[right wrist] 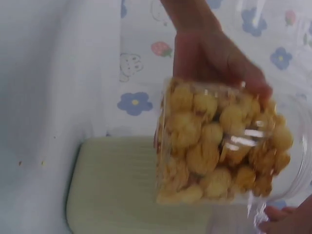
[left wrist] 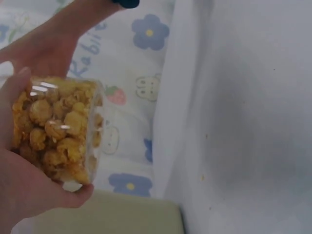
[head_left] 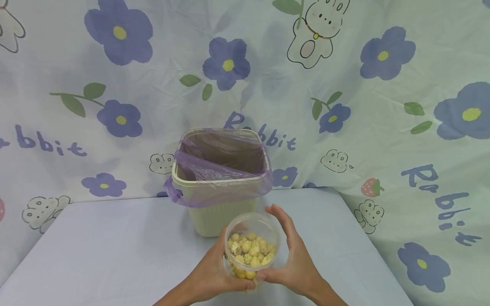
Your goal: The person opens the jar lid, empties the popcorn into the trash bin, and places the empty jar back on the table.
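Note:
A clear plastic jar of round, yellow caramel popcorn is held above the table, tilted so its top faces the head camera. My left hand grips its side, with the thumb across the near side. Around the jar's rim my right hand is spread; its thumb lies by the near edge, and a gap shows between its fingers and the rim. I cannot tell whether a clear lid covers the top. Close behind the jar stands a cream bin lined with a thin purple bag.
The bin stands at the back of a white-covered table, near a hanging cloth printed with flowers and rabbits. Small crumbs lie on the table cover. The bag folds over the bin's rim, and part of it sags across the opening.

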Available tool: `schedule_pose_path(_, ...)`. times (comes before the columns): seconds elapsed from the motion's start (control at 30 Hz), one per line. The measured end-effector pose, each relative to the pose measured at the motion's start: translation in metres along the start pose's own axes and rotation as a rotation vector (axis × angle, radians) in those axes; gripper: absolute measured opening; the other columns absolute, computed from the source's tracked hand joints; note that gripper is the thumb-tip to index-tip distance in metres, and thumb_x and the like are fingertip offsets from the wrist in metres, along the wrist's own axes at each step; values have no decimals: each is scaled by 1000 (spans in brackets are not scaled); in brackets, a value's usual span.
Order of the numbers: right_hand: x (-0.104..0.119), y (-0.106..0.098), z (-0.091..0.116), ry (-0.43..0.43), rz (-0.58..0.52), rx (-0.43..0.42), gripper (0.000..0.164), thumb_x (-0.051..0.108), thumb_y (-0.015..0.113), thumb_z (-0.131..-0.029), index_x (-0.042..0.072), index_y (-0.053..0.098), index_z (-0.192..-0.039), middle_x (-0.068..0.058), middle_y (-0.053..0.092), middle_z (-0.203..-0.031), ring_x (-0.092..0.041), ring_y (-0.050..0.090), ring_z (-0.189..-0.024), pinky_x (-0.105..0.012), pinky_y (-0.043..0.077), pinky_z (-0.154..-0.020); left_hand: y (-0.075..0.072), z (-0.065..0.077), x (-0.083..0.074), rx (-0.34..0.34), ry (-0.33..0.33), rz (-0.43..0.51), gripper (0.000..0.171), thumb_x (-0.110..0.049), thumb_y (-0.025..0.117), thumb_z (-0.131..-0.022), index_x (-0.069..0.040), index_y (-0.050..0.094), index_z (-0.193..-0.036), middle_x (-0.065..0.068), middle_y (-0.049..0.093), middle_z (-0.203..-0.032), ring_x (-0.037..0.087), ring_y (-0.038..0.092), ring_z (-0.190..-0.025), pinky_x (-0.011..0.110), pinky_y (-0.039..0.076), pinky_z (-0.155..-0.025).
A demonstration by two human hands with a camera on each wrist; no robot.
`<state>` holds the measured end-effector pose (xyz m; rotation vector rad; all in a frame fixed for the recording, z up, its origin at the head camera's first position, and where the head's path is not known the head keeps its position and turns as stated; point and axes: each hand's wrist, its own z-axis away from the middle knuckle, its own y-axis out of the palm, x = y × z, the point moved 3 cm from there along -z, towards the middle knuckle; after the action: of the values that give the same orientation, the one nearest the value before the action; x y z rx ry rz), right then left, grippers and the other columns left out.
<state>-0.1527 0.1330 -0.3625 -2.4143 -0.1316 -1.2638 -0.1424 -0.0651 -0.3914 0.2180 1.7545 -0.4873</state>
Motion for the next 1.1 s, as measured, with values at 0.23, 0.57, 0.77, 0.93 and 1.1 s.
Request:
schedule_pose_path(0.23,8,9,2,201,143,-80,111,35,95,-64,31,30,-154,-1,37,-155,-34,35,-140,-68,30,-103,1,-2,-1,-52,-14,-35,108,-25,93,-69,-27,24,-151,2,42,-146,23,48,-127,48,39,-105)
schedule_pose_path(0.57,-2,-3,-3,121,-119,146,101,16,91,-73,16,32,-154,-13,48,-143,-31,51,-122,-38,45,-100,-3,0,-2,48,-17,6,109,-21,93,-68,-27,24,-152,3,45,-142,24,49,-126,42,38,-106)
schedule_pose_path(0.77,-9,-8,-6,95,-340,268,94,24,85,-81,7,29,-155,-27,42,-143,-32,49,-124,-39,46,-100,-3,2,-2,91,-11,-33,110,-23,94,-67,-24,26,-153,1,48,-141,23,50,-125,47,36,-107)
schedule_pose_path(0.93,-10,-15,-4,83,-349,263,93,32,83,-84,7,29,-155,-20,42,-147,-32,45,-129,-39,44,-102,-3,3,-1,97,-10,-60,111,-25,94,-67,-31,25,-153,-1,47,-141,21,49,-126,44,35,-109)
schedule_pose_path(1.1,-12,-27,0,123,-288,209,91,32,84,-83,14,30,-155,-15,36,-153,-25,39,-136,-34,42,-104,-6,3,0,77,6,-72,111,-24,95,-66,-33,25,-152,-2,44,-144,21,47,-128,38,34,-110)
